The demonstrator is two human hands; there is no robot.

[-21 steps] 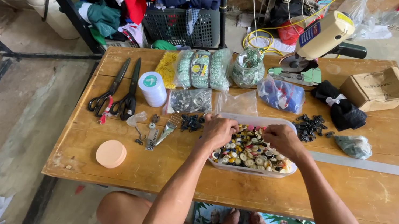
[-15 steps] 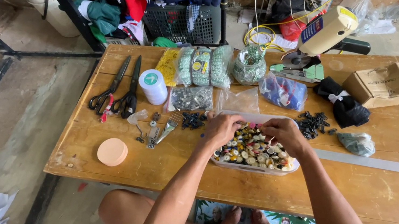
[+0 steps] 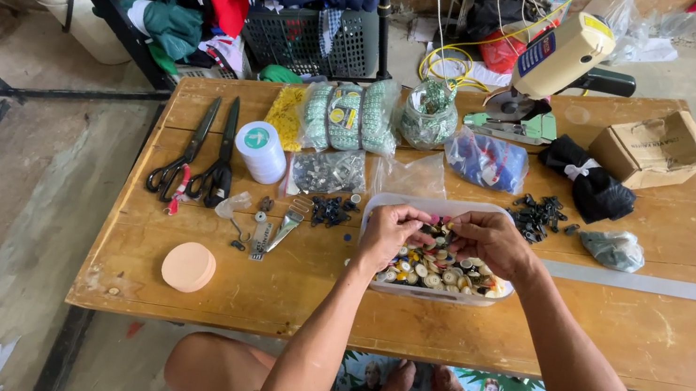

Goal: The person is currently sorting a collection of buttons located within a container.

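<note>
- Where the wooden table (image 3: 160,286) nears the person, a shallow white tray (image 3: 385,200) of mixed buttons (image 3: 439,274) is set, both hands inside it;
- the left hand (image 3: 387,234) and right hand (image 3: 492,242) are curled, fingertips pinched over buttons; what is gripped cannot be told;
- buttons are judged small, hard, light, slippery; best pinched at the rim;
- scissors (image 3: 193,154), a white spool (image 3: 259,149) and black clips (image 3: 538,217) are kept nearby; nothing is blocked.

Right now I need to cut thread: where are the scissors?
In the head view, the scissors lie on the table's left side, just left of the white spool.
</note>
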